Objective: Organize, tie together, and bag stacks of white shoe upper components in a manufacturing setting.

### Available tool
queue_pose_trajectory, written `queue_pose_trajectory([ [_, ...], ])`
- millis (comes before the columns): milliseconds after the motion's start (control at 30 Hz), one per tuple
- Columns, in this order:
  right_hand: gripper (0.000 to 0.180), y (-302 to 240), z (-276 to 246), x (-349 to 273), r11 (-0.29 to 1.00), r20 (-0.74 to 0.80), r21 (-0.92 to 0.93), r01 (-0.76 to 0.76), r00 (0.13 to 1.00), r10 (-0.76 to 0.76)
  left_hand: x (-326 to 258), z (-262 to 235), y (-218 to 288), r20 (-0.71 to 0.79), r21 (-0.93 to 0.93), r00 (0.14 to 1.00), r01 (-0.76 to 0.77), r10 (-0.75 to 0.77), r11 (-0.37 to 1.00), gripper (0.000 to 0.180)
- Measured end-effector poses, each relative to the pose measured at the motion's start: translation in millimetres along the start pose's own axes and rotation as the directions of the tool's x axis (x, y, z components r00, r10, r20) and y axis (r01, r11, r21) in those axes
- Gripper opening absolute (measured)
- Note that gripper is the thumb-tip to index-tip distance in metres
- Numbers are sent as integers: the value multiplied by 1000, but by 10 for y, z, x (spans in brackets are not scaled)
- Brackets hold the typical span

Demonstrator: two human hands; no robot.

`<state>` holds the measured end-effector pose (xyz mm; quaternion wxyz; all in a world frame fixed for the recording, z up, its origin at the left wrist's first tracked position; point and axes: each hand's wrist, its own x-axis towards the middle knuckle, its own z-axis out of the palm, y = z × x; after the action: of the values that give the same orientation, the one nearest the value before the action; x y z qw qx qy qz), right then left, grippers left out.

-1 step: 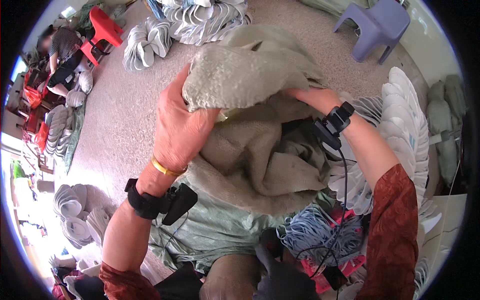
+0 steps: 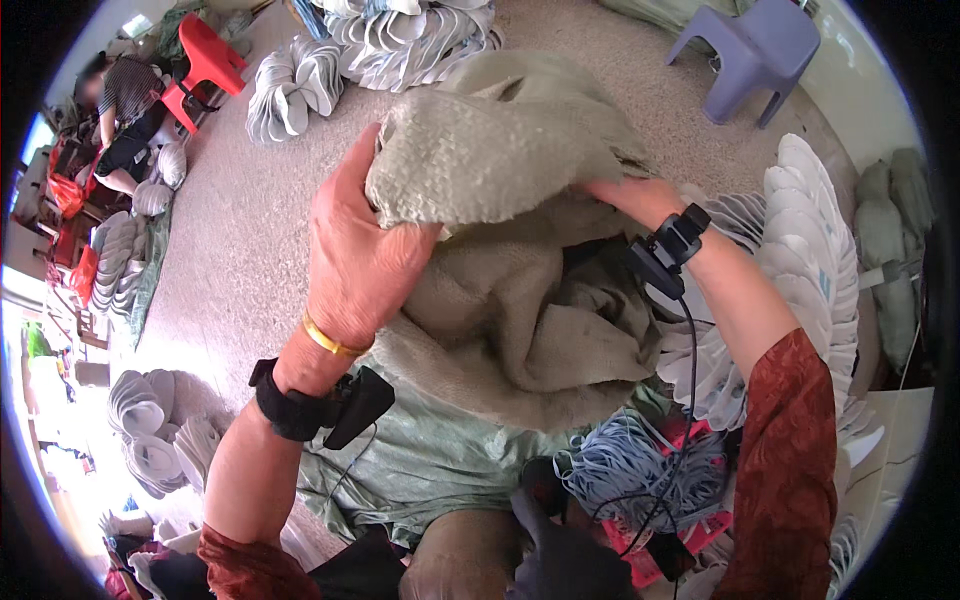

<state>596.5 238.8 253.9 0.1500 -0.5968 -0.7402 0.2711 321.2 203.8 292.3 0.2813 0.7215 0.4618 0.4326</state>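
A tan-green woven sack stands in front of me, its mouth open and its near side slumped in loose folds. My left hand grips the left end of the turned-over rim, thumb on the near side and the other fingers mostly behind the cloth. At the rim's right end my right hand is closed on the sack, with its fingertips hidden under the fold. Inside the sack is dark shadow, and I cannot make out any contents.
Pale green sheeting lies under the sack. Blue-grey laces are heaped at the lower right. White sole-shaped pieces are stacked to the right. A purple stool stands far right; a person sits near a red chair at far left.
The folded rim between my hands has shifted very slightly. Both hands keep their hold on the sack.
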Motion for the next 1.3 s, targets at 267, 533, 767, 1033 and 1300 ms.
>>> queue_pose_trajectory([
  [267,58,645,-32,56,994,5,-67,-87,996,88,142,245,109,-176,3,974,-146,144,989,37],
  [533,55,962,-150,85,901,-13,-365,-234,969,246,245,423,241,-125,-35,981,-151,146,988,33],
  [767,63,1715,381,312,855,63,511,-93,996,71,240,486,296,-139,-17,978,-162,158,987,31],
  [1033,70,2851,1376,779,986,-143,159,-53,987,76,234,439,239,-107,-77,986,-140,131,987,33],
  [1300,68,3007,1521,773,959,-178,275,-67,977,120,112,339,299,57,-27,987,-146,147,989,46],
])
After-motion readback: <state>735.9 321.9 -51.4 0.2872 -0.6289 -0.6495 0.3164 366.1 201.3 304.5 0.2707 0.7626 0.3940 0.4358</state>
